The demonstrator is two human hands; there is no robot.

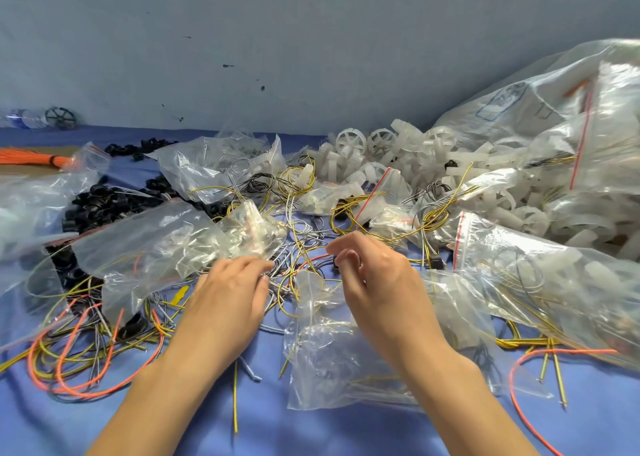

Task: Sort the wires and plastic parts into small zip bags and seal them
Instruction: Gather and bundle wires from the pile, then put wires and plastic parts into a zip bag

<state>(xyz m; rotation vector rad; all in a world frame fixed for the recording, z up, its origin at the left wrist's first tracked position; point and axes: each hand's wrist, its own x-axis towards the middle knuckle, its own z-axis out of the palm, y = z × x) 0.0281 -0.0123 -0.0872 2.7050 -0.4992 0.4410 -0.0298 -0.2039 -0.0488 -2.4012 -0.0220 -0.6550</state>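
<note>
Clear plastic is everywhere on the blue cloth (346, 431). By its far right edge a big sack (519, 109) lies slumped. White plastic wheels (381, 140) are heaped loose beside it towards the middle of the far edge, and the same sort show through its skin. Nearer on the right, a red-striped zip bag (571, 292) holds yellow wires and pale pieces.

In the middle lies a tangle of wires (301, 244), yellow, grey and black, with both hands at it. The left hand (232, 296) has its bent fingertips down among the strands; I cannot tell whether it has hold of one. The right hand (377, 282) hovers with fingers curled near a small black piece, and I cannot tell whether it grips anything.

Under the right wrist a small zip bag (329, 358) lies flat with a few wires inside. Just left of the left hand sits a crumpled zip bag (156, 247), its contents unclear. Beyond it is a heap of black plastic parts (100, 202), and by the far edge another bag (207, 168) with pale pieces and grey wire. Orange wire loops (69, 362) sprawl at the near left, and an orange bundle (31, 155) lies at the far left.
</note>
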